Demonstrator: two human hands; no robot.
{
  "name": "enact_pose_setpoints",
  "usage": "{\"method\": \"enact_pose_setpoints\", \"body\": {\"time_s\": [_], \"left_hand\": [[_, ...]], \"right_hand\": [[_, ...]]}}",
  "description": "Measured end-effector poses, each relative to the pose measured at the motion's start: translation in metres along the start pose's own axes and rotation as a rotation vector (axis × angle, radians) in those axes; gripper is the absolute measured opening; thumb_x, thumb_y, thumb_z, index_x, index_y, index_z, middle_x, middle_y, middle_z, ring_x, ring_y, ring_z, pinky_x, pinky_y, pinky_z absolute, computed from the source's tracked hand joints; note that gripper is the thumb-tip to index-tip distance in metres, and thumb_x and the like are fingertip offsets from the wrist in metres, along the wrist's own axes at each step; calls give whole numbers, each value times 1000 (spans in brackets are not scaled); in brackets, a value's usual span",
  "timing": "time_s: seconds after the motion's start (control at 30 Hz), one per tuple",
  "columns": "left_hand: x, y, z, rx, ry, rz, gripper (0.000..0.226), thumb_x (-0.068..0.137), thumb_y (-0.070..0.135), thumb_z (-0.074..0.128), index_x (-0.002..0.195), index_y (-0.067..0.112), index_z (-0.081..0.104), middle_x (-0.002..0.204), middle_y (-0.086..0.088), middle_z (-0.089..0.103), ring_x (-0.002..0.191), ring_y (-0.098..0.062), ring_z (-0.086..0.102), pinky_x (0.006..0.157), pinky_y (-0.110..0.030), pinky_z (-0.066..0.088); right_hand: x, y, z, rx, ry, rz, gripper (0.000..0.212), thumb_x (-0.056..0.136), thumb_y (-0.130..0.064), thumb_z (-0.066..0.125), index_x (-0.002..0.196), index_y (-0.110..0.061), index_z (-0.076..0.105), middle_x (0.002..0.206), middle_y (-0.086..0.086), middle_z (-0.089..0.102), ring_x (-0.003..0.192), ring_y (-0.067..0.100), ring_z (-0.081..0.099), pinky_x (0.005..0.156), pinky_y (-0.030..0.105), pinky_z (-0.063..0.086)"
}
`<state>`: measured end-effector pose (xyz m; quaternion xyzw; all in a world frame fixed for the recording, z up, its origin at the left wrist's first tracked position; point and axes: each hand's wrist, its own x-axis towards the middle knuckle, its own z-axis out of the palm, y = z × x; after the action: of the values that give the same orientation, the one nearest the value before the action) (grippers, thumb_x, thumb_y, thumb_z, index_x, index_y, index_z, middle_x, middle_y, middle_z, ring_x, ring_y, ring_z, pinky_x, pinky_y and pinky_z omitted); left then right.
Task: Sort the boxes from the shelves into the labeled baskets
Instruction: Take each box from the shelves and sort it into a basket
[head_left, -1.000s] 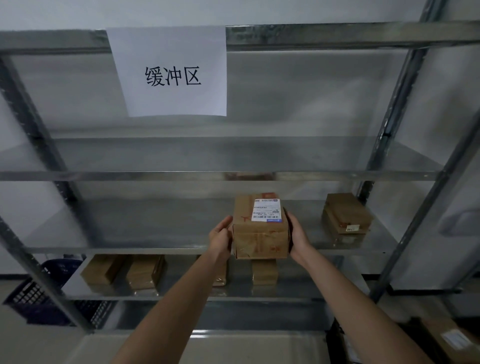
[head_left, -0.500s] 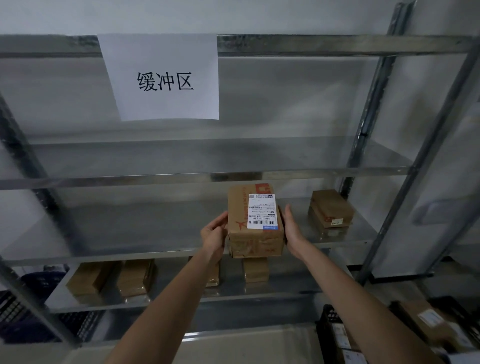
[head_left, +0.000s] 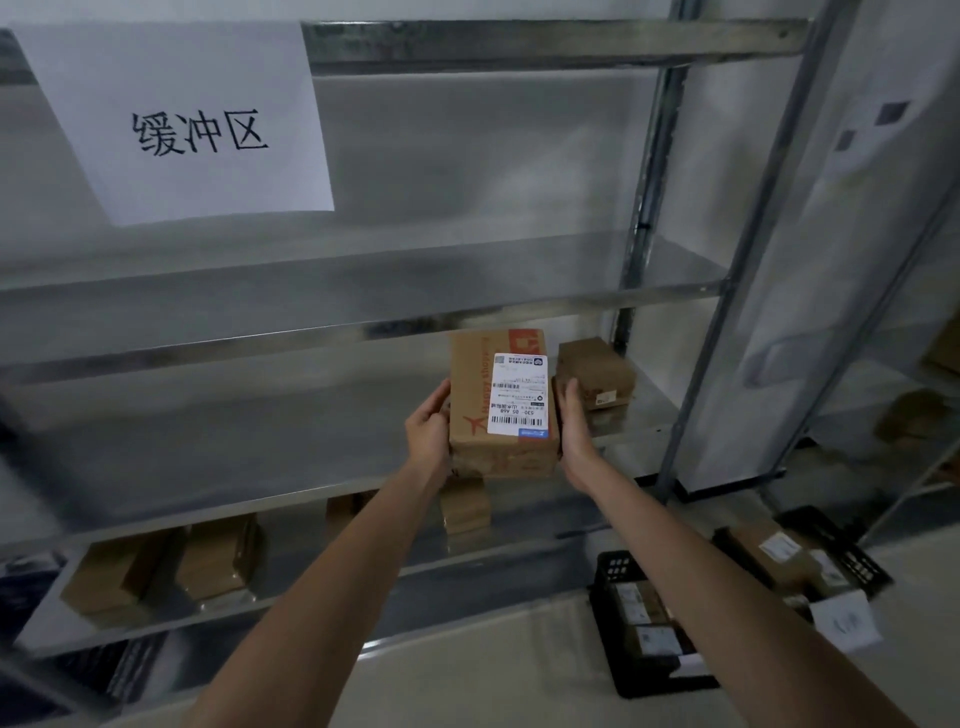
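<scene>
held box (head_left: 501, 410): cardboard, off the shelf, carried in the air in front of the middle shelf (head_left: 234, 441); its white shipping label (head_left: 519, 395) faces up toward the camera, with the print upside down from here.
long axis: runs away from the person, so the two long sides face left and right, one against each hand.
left hand (head_left: 428, 431): grips the left long side, thumb on the upper edge, fingers curled under the near corner.
right hand (head_left: 574, 421): presses the right long side with fingers nearly straight along it; thumb hidden.
grip: the box looks squeezed between the two hands, neither carrying it alone.
black basket (head_left: 610, 571): on the floor, low and to the right, under the right forearm, with labelled boxes inside.
second basket (head_left: 857, 561): further right, also holding boxes; the tag (head_left: 847, 621) near it is too blurred to read.
key relation: both baskets lie down and to the right of the box, on the right hand's side, well apart from it.
step in hand: likely reading the label to choose a basket.
next move: probably a swing right and down, the right hand leading.
neighbour box (head_left: 597, 371): on the middle shelf just behind the right hand's fingertips; a wide swing could clip it.
lower-shelf boxes (head_left: 221, 556): unsorted, so the task seems far from done.
</scene>
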<state>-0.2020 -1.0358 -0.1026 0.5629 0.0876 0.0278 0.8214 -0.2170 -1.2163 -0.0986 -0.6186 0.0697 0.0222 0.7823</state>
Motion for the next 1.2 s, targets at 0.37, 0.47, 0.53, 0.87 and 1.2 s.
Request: {"method": "enact_pose_setpoints", "body": {"time_s": [0.37, 0.47, 0.53, 0.87, 1.2], "left_hand": [[-25, -42, 100, 48, -70, -108, 46, 99, -12, 36, 132, 8, 62, 102, -4, 72, 73, -9, 75, 66, -26, 62], [-29, -56, 128, 84, -107, -140, 47, 97, -15, 35, 132, 5, 58, 88, 6, 75, 60, -2, 70, 54, -21, 57], [-33, -67, 147, 131, -134, -156, 50, 95, -15, 34, 133, 8, 57, 81, 14, 74, 53, 1, 66, 45, -19, 51], [-50, -141, 234, 158, -352, -322, 34, 98, 4, 56, 129, 17, 59, 113, -7, 71, 68, -6, 72, 52, -21, 54], [-61, -188, 326, 209, -495, -356, 28, 98, 11, 59, 125, 20, 63, 116, -7, 72, 96, -22, 71, 68, -34, 60]], "right_hand": [[-11, 0, -112, 4, 133, -33, 68, 101, -62, 12, 136, -22, 55, 121, 4, 70, 104, 13, 68, 89, 30, 54], [-13, -7, -144, 22, 164, -47, 60, 103, -58, 13, 127, -27, 57, 109, -1, 73, 98, 12, 71, 85, 29, 56], [-17, -8, -164, 26, 199, -77, 57, 102, -61, 17, 124, -29, 60, 115, 3, 72, 108, 19, 69, 100, 42, 51], [-60, 10, -281, 53, 306, -68, 58, 103, -57, 12, 131, -30, 55, 117, -7, 72, 113, 13, 67, 99, 35, 52], [-74, -2, -375, 40, 426, -36, 70, 99, -64, 29, 141, -13, 52, 138, 15, 59, 126, 36, 57, 111, 58, 38]]}}
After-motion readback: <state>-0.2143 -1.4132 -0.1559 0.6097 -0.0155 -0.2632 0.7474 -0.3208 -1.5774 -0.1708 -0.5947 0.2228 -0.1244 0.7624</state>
